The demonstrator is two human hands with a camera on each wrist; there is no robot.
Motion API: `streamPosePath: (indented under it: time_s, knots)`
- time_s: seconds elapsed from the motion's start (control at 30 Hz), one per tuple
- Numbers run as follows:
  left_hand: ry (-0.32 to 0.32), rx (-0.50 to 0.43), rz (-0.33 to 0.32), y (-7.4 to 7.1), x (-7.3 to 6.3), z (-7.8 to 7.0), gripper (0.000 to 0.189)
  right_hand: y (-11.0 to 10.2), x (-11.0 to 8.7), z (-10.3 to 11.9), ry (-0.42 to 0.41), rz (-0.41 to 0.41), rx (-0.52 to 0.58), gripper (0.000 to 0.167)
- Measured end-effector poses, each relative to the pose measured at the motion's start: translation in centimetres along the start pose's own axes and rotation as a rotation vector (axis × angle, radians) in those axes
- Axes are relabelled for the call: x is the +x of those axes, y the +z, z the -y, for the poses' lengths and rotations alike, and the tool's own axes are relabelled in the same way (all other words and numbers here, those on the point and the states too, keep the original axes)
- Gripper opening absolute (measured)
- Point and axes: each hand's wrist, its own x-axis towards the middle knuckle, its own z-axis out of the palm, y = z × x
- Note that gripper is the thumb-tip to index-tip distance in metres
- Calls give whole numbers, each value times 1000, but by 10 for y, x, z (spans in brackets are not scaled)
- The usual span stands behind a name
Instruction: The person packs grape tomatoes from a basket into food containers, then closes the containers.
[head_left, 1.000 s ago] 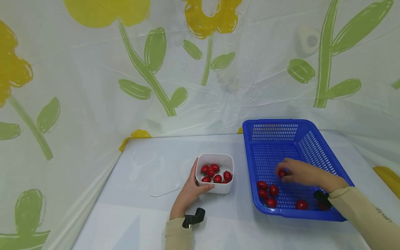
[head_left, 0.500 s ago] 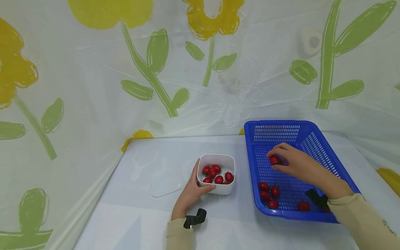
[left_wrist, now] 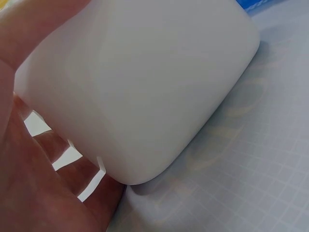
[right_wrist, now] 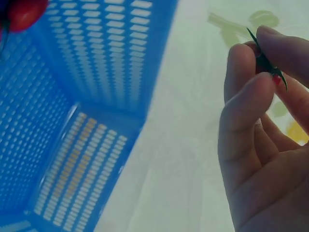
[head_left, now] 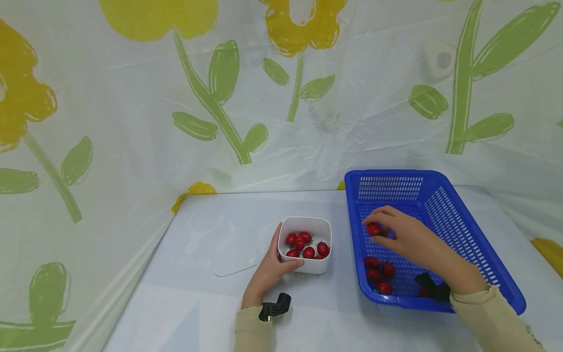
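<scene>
My left hand [head_left: 271,269] grips a white square container [head_left: 315,267], thumb against its near wall and fingers along its left side. Several cherry tomatoes [head_left: 300,243] lie inside. The left wrist view shows the smooth outer wall of this container [left_wrist: 145,92] filling much of the picture. Over the left part of a blue plastic basket [head_left: 389,187], my right hand [head_left: 411,237] pinches one cherry tomato [head_left: 373,229]. Its green leafy top [right_wrist: 263,63] shows between the fingertips in the right wrist view, with most of the red hidden by fingers.
More cherry tomatoes [head_left: 374,276] sit in the basket's near left corner; another is partly hidden behind the black camera [head_left: 433,287] on my right wrist. A flat transparent lid [head_left: 235,254] lies on the white table left of the container. A flower-printed sheet [head_left: 281,146] hangs behind.
My right hand has lifted a cherry tomato off the basket's floor and moved left with it, toward the basket's left rim. The left hand keeps its grip on the container.
</scene>
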Motion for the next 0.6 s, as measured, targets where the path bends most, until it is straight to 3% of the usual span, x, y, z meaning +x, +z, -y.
streamPosePath:
  time_s: [0.27, 0.6]
  knots:
    - [2, -3, 29, -2, -11, -25, 98, 4, -1, 22, -25, -99, 99, 35]
    - [-8, -13, 35, -1, -11, -26, 99, 13, -3, 41, 15, -228, 224, 36]
